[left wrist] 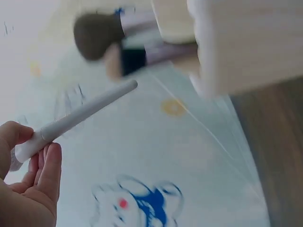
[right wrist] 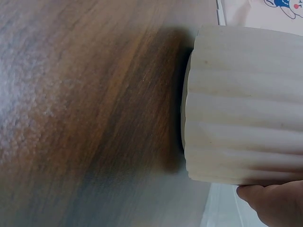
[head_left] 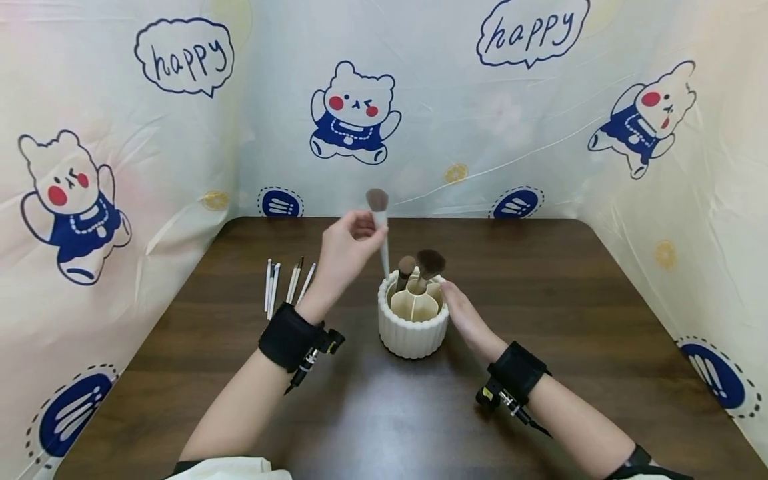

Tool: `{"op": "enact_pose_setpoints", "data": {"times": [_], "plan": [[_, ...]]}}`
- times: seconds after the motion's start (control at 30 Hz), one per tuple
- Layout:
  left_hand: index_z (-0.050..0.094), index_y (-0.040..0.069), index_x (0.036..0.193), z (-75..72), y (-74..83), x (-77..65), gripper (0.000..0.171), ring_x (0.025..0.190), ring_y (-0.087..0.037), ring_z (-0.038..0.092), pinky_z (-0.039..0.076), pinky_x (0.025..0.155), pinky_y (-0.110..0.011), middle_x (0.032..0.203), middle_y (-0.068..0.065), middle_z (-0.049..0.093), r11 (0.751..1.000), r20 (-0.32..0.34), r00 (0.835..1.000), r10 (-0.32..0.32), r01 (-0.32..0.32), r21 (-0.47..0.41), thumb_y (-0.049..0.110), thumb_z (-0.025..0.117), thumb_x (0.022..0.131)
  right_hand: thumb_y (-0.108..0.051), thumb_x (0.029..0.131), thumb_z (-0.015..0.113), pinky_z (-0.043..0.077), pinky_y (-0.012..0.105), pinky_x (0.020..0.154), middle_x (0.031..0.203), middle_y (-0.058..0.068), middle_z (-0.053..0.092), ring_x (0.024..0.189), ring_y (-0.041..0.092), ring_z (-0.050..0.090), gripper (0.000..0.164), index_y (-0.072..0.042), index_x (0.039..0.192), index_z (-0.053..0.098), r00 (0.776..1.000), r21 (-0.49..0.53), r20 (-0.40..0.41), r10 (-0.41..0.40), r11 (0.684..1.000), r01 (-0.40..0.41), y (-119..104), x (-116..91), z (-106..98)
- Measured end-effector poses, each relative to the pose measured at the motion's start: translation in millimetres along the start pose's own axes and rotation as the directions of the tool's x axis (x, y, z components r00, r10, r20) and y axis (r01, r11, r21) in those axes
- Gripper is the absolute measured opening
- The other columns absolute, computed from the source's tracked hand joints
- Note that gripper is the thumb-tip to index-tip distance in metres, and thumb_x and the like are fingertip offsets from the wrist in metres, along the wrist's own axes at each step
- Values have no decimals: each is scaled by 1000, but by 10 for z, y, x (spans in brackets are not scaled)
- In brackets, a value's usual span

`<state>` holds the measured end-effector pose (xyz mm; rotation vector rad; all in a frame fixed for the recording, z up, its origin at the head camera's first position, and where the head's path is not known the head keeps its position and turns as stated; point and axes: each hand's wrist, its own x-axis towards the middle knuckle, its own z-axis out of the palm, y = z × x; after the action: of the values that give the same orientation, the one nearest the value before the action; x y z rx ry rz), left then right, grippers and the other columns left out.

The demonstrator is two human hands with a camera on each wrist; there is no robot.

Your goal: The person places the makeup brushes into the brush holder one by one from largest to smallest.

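My left hand (head_left: 351,243) pinches a white-handled makeup brush (head_left: 381,223) between thumb and fingers, bristles up. Its handle tip points down at the back left rim of a cream ribbed brush holder (head_left: 413,340). In the left wrist view the pinched brush (left wrist: 90,109) slants, handle end toward the holder (left wrist: 251,47). Two brushes stand in the holder: a wide dark fan-shaped one (head_left: 431,262) and a smaller round-headed one (head_left: 406,267). My right hand (head_left: 471,320) rests against the holder's right side, fingers extended; in the right wrist view a fingertip touches the ribbed wall (right wrist: 246,104).
Several thin white-handled brushes (head_left: 273,283) lie on the dark wooden table (head_left: 510,267) left of the holder, partly behind my left forearm. A printed curtain (head_left: 432,133) hangs around the table's back and sides. Each wrist wears a black strap with a camera.
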<state>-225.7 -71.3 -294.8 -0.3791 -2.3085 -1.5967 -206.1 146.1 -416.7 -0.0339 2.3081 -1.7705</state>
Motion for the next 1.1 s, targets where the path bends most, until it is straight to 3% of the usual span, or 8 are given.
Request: {"op": "enact_pose_setpoints", "data": {"times": [0.13, 0.23, 0.5, 0.8, 1.1], "plan": [[62, -3, 103, 129, 111, -171, 23, 85, -23, 69, 57, 75, -24, 95, -17, 70, 998, 72, 996, 54, -55, 14, 10, 69, 85, -41, 105, 23, 8, 51, 121, 160, 20, 10, 149, 35, 7, 64, 2, 151, 12, 1000, -2, -3, -1, 1000, 1, -4, 4, -9], [62, -1, 102, 194, 117, -274, 21, 83, -21, 69, 57, 73, -24, 93, -15, 70, 996, 114, 992, 59, -66, 58, 10, 69, 85, -41, 105, 23, 8, 52, 121, 159, 22, 11, 149, 36, 8, 65, 3, 151, 13, 1000, -4, -7, -9, 1000, 9, -12, 8, -14], [64, -1, 100, 322, -88, -492, 20, 83, -19, 70, 57, 73, -23, 91, -13, 72, 995, 175, 985, -9, -8, 98, 8, 70, 84, -38, 105, 23, 8, 51, 121, 159, 23, 11, 148, 36, 8, 64, 5, 150, 12, 1000, 3, -13, -10, 1000, 10, -13, 4, -6], [65, 1, 96, 421, -319, -621, 16, 82, -19, 71, 57, 72, -23, 90, -12, 72, 992, 207, 978, -12, -14, 125, 5, 71, 82, -38, 106, 22, 9, 51, 121, 159, 23, 12, 148, 36, 9, 63, 5, 150, 12, 1000, 17, -4, -24, 1000, 24, -7, -4, -1], [67, 4, 93, 462, -415, -663, 15, 79, -17, 71, 57, 70, -25, 87, -9, 73, 988, 207, 978, -7, -26, 153, 8, 73, 81, -40, 105, 22, 8, 51, 121, 159, 23, 10, 149, 36, 7, 64, 4, 151, 11, 1000, 24, -1, -10, 1000, 10, -10, 1, -6]]}}
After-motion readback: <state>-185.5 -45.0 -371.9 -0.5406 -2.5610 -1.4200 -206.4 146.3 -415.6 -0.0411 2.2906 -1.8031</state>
